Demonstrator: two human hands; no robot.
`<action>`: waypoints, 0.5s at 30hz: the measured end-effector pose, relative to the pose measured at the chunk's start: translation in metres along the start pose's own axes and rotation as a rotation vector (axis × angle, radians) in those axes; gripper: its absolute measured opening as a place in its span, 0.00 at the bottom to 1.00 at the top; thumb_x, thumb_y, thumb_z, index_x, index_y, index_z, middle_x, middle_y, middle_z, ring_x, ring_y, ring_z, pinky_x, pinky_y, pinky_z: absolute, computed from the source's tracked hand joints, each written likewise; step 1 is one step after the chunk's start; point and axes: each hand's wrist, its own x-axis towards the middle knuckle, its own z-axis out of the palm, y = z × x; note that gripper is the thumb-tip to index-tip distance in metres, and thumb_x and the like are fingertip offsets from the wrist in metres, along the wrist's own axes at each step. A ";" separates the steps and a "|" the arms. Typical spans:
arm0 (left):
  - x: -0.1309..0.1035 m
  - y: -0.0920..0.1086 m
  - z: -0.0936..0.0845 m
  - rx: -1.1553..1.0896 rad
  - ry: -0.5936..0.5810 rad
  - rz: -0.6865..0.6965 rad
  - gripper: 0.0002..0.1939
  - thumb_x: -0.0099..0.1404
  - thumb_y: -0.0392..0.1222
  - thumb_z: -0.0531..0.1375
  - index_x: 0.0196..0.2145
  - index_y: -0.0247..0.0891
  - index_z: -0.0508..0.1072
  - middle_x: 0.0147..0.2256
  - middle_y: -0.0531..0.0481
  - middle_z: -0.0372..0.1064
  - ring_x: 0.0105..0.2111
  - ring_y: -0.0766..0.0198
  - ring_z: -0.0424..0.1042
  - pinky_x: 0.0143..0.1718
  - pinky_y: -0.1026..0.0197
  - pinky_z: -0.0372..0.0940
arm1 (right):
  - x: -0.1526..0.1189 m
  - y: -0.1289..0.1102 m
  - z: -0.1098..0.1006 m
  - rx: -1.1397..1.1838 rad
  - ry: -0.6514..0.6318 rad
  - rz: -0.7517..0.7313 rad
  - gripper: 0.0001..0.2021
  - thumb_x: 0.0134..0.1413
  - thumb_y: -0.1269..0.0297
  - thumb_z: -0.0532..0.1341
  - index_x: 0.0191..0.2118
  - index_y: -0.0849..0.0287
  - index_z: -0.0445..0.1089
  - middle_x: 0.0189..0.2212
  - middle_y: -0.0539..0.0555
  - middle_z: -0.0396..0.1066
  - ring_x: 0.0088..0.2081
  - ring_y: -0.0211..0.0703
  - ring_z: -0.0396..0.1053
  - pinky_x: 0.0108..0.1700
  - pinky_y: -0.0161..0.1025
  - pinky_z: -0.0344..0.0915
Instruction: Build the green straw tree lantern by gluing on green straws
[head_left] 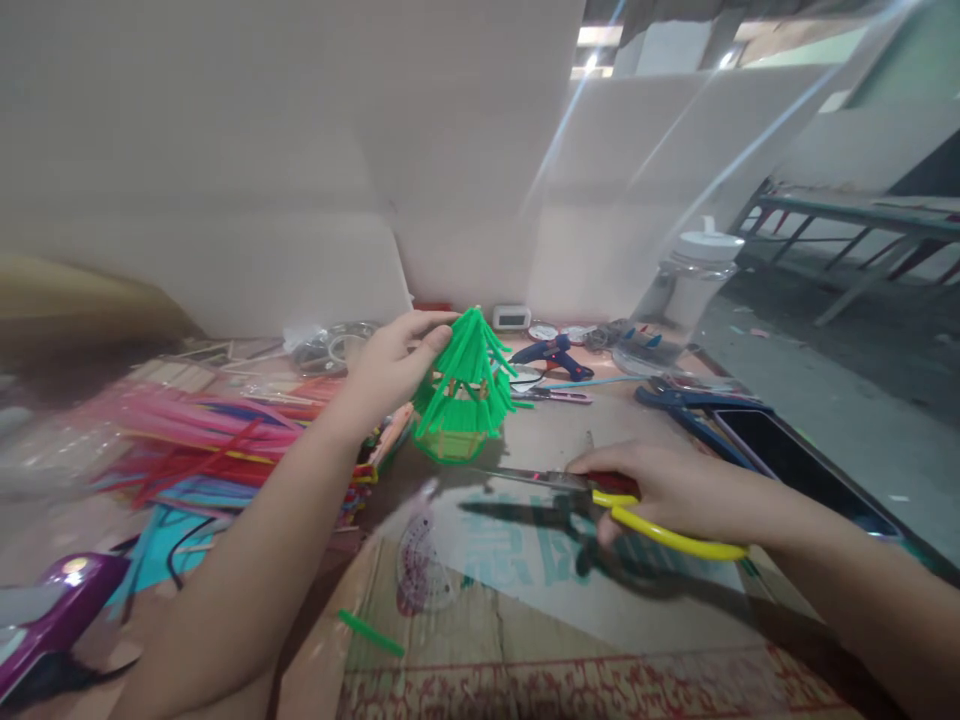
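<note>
A cone-shaped green pipe-cleaner model (pixel 469 375) stands on the work surface, with two fringed tiers and a wooden-looking base ring. My left hand (pixel 405 355) grips its upper left side; the far fingers are partly hidden behind it. Yellow-handled scissors (pixel 555 480) are in my right hand (pixel 637 480), held low over the surface at the right. Their blades point left, toward the foot of the model, and do not touch it. Nearer to me lies a short cut piece of green pipe cleaner (pixel 371 632).
Bundles of coloured pipe cleaners (pixel 217 425) cover the left side. A blue glue gun (pixel 555 355) lies behind the model. At the right are blue-handled pliers (pixel 694 405), a phone (pixel 802 470) and a clear bottle (pixel 675 300). A purple device (pixel 64 615) sits at near left.
</note>
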 end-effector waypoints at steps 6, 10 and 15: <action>-0.005 -0.015 0.013 -0.078 0.008 -0.006 0.23 0.69 0.55 0.54 0.53 0.37 0.72 0.52 0.41 0.72 0.51 0.55 0.71 0.51 0.55 0.66 | 0.018 0.025 0.020 -0.235 0.099 -0.124 0.21 0.53 0.66 0.62 0.55 0.51 0.71 0.44 0.58 0.71 0.44 0.49 0.70 0.44 0.41 0.63; -0.012 -0.013 0.011 -0.026 -0.028 0.044 0.22 0.70 0.52 0.53 0.53 0.36 0.72 0.51 0.41 0.72 0.52 0.54 0.70 0.54 0.53 0.64 | 0.027 0.032 0.027 -0.312 0.113 -0.154 0.26 0.55 0.71 0.58 0.60 0.49 0.67 0.48 0.60 0.68 0.43 0.46 0.70 0.44 0.40 0.64; -0.020 -0.009 0.005 0.014 0.000 0.020 0.23 0.71 0.53 0.51 0.52 0.35 0.72 0.51 0.41 0.73 0.52 0.54 0.71 0.55 0.52 0.64 | 0.020 0.014 0.022 -0.468 0.178 -0.172 0.22 0.57 0.69 0.58 0.57 0.56 0.70 0.45 0.62 0.70 0.38 0.46 0.70 0.38 0.39 0.63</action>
